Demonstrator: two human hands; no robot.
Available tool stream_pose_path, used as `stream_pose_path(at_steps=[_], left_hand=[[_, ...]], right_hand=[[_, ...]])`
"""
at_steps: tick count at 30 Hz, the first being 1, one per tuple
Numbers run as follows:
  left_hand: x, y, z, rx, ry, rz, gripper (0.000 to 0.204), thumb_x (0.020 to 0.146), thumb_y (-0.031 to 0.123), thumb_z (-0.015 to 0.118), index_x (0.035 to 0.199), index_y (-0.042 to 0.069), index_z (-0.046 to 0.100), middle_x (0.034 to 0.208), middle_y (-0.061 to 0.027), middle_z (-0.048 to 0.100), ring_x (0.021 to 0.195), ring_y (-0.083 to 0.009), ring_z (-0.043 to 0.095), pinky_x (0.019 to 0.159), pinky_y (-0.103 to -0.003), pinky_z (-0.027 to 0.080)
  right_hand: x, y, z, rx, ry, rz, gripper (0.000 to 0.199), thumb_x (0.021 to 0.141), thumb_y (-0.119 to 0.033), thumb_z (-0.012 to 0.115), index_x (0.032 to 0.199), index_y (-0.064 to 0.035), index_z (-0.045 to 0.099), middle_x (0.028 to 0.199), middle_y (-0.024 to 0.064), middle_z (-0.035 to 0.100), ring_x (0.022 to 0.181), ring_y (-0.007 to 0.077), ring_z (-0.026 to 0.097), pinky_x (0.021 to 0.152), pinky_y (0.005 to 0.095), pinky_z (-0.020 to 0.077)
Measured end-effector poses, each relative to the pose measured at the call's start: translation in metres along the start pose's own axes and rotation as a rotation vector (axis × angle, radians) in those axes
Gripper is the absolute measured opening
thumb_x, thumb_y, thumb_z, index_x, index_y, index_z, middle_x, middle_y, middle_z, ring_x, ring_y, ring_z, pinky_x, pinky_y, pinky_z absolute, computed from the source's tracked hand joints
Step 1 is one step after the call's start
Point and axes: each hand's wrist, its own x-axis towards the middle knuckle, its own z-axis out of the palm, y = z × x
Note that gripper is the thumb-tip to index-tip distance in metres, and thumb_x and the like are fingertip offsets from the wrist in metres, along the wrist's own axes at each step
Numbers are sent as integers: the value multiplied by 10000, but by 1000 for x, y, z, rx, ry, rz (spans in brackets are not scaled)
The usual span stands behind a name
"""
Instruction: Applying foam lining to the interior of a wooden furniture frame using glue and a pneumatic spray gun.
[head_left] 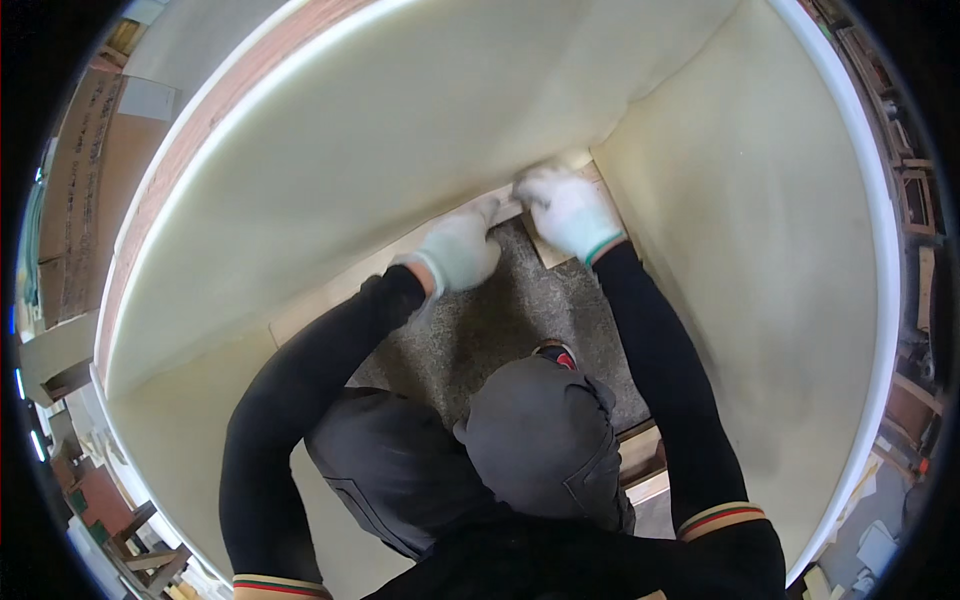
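Gloved hands at the foam corner

Both hands, in white knit gloves, meet near the picture's centre, toward 12 o'clock from the person's bent knees. The left hand (pixel 458 247) presses its curled fingers against the lower edge of the large cream-white foam sheet (pixel 380 130), which fills the upper half of the view and curves from 9 o'clock round to 1 o'clock. The right hand (pixel 566 210) lies just beside it at 3 o'clock, its grip closed over the same foam edge where that sheet meets a second cream foam panel (pixel 760 280) standing along the 3 o'clock side. Whether the left grip actually pinches the foam or only pushes on it cannot be told.

Beneath the hands runs a pale wooden frame rail (pixel 340 290), slanting from 8 o'clock up to the corner. Inside the frame lies speckled grey flooring (pixel 500 320). Black sleeves with striped cuffs come in from the lower edge. A brown wooden edge strip (pixel 175 160) borders the big sheet at 10 o'clock.
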Motion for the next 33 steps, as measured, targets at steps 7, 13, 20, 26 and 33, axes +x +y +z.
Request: stream_pose_path(at_steps=[7, 13, 20, 26, 33], left_hand=[[10, -5, 3, -88, 177, 74, 570, 870, 174, 592, 1407, 2, 508, 1261, -311, 627, 1171, -462, 612, 1037, -465, 485], [-1, -17, -2, -48, 153, 83, 506, 905, 182, 609, 1362, -28, 554, 1299, -294, 621, 1208, -433, 611, 1026, -424, 489], [16, -7, 2, -22, 161, 155, 418, 916, 176, 577, 1283, -19, 625, 1197, -286, 669, 1131, -421, 649, 991, -449, 503], [67, 27, 19, -58, 126, 127, 409, 908, 177, 538, 1279, 72, 673, 1163, -265, 688, 1100, -407, 661, 983, -456, 516], [107, 34, 39, 16, 128, -3, 478, 958, 301, 490, 1363, 72, 600, 1144, -251, 704, 1081, -419, 672, 960, -482, 524]], right_hand=[[14, 16, 5, 191, -28, 27, 226, 838, -49, 610, 1007, -104, 750, 1049, 115, 733, 1037, 331, 669, 939, 417, 540], [-20, 5, -15, -245, 60, 272, 280, 817, -65, 618, 1083, -91, 702, 1155, 90, 699, 1066, 339, 633, 918, 427, 539], [-9, 9, -6, -339, 31, 279, 241, 821, -64, 620, 1048, -79, 701, 1152, 113, 686, 1051, 356, 630, 911, 455, 536], [-15, 20, -15, -385, 26, 293, 218, 830, -138, 596, 1016, -60, 678, 1157, 107, 655, 1021, 326, 625, 882, 431, 538], [-11, 29, -5, -427, -105, 356, 265, 882, -165, 573, 1110, -68, 668, 1201, 114, 634, 917, 286, 725, 765, 448, 589]])
